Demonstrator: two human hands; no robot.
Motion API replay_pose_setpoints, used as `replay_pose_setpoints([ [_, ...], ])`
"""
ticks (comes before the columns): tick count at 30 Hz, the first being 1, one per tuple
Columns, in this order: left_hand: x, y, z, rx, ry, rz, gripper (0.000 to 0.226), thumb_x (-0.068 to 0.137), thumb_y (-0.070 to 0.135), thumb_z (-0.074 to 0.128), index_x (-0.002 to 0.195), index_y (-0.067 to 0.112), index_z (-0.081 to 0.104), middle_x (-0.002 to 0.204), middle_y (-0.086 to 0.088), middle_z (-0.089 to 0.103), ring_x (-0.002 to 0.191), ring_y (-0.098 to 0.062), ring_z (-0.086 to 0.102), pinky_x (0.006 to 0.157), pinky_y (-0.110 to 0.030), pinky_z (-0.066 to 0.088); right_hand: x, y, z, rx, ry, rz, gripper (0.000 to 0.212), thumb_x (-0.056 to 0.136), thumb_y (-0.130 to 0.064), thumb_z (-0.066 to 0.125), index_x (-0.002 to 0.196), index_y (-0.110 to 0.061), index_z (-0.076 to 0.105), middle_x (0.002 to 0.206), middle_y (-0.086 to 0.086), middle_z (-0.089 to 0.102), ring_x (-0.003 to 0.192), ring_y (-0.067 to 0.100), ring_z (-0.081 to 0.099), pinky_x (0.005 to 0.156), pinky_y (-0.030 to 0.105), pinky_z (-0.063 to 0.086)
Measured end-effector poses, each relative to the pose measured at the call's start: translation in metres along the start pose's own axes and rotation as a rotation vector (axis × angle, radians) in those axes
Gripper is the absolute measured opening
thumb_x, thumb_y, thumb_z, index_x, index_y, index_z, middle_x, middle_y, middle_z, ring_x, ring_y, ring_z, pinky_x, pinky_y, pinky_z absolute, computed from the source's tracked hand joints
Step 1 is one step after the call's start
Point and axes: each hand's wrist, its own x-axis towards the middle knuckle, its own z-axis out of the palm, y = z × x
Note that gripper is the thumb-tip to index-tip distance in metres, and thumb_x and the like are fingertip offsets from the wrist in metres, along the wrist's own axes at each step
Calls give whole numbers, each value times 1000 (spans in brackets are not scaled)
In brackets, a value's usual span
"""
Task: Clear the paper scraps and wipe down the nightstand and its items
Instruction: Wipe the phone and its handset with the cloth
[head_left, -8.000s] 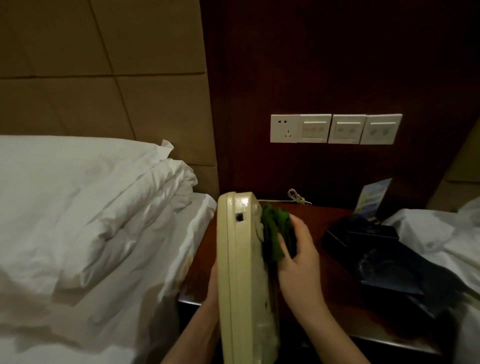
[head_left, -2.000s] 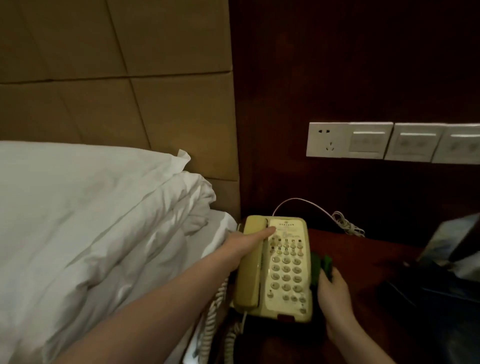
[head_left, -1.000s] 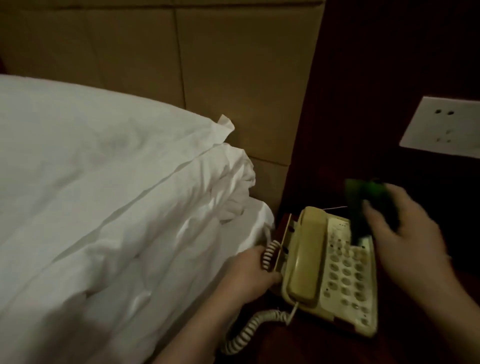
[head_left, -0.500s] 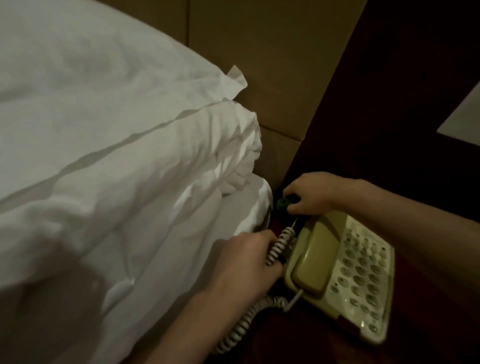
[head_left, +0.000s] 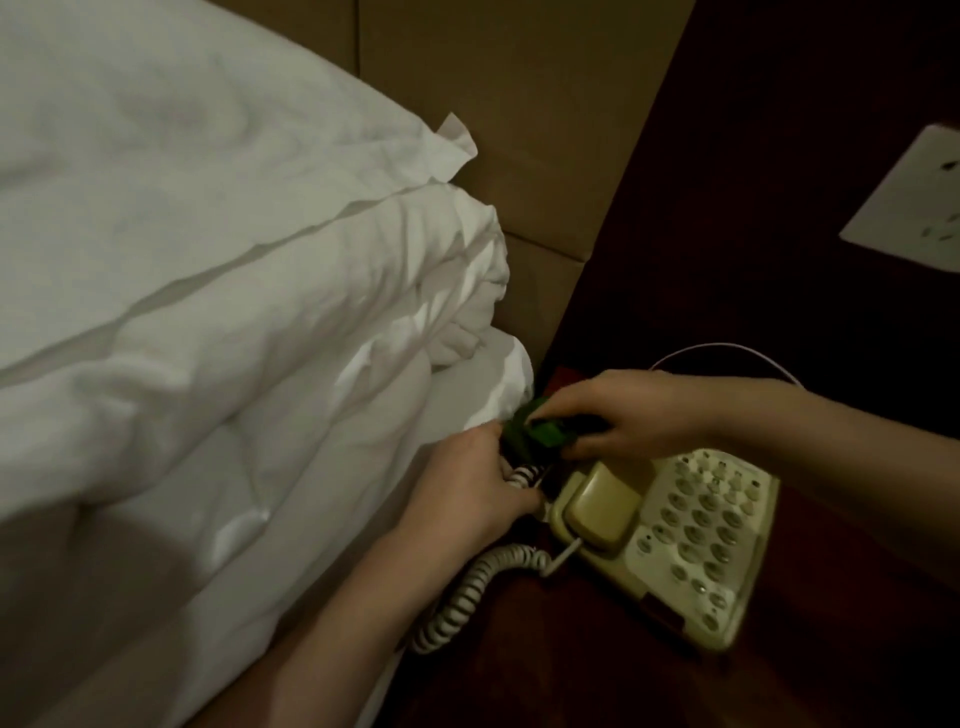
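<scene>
- A curly phone cord (head_left: 462, 597) loops off the near left edge of the dark wooden tabletop (head_left: 571, 670), beside the white bed (head_left: 208, 364).
- A cream push-button phone (head_left: 670, 540) sits near the tabletop's left edge, its handset in the cradle.
- The left hand (head_left: 467, 493) grips the upper stretch of the cord, probably to hold it taut and steady for wiping.
- The right hand (head_left: 623, 415) reaches across above the phone, fingers clenched on a green cloth (head_left: 535, 434) bunched against the cord where the two hands meet.
- Judging by this, the cord is being wiped now; no paper scraps are visible.
- Farther back, a thin wire (head_left: 727, 353) arcs toward the dark wall panel, where a white wall socket (head_left: 914, 208) sits.
</scene>
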Motion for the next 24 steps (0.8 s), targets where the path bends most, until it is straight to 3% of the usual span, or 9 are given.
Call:
replay_pose_setpoints([
  [3,-2,-1,1,-22,32,-2,61,74,37,91,117,25,50,92,8,69,79,-6,66,60,-24,51,14,2,-5,-41,-21,-21,40,95,-37,68,134,-38,59,113,-14,67,100,4,63,90,35,54],
  [5,-2,-1,1,-52,25,7,68,74,36,91,121,30,42,93,8,69,81,-6,67,67,-28,57,18,17,-16,-69,-22,25,37,95,-37,69,131,-39,61,109,-18,66,99,2,61,86,30,52],
  [8,-2,-3,1,-61,11,21,68,77,34,90,124,31,41,92,7,69,79,-7,68,70,-31,60,21,37,-21,-94,6,148,39,95,-35,68,132,-41,60,110,-21,62,102,4,60,86,27,49],
  [13,-1,-3,-2,-114,-24,4,63,79,31,89,122,29,44,91,6,67,75,-5,67,59,-22,51,6,4,-8,-8,0,55,41,94,-29,69,133,-40,60,118,-18,63,105,1,60,92,29,54],
  [16,2,-3,-8,-125,-103,-23,62,78,36,91,125,30,50,97,9,66,82,-2,64,61,-20,48,-16,-1,-16,-166,303,103,43,91,-30,69,133,-37,60,120,-18,61,108,3,59,90,29,53],
  [19,6,-4,-15,-249,-135,-54,48,86,26,85,127,27,59,105,4,71,91,-13,72,82,-38,64,-43,-25,-19,-44,530,60,37,86,-39,66,123,-35,66,110,-17,61,95,2,60,78,28,55],
  [21,10,-7,-16,-419,-80,-79,33,95,16,75,124,22,62,107,-7,75,95,-22,76,90,-48,63,-48,-50,-9,1,423,-19,34,86,-41,66,120,-37,67,107,-17,62,91,0,60,75,26,54],
  [24,15,-12,-16,-549,-17,-69,32,97,32,71,126,22,64,106,-7,80,99,-22,77,93,-52,62,-30,-67,18,-150,223,-31,48,91,-29,64,138,-38,58,133,-17,58,117,4,55,95,31,51],
])
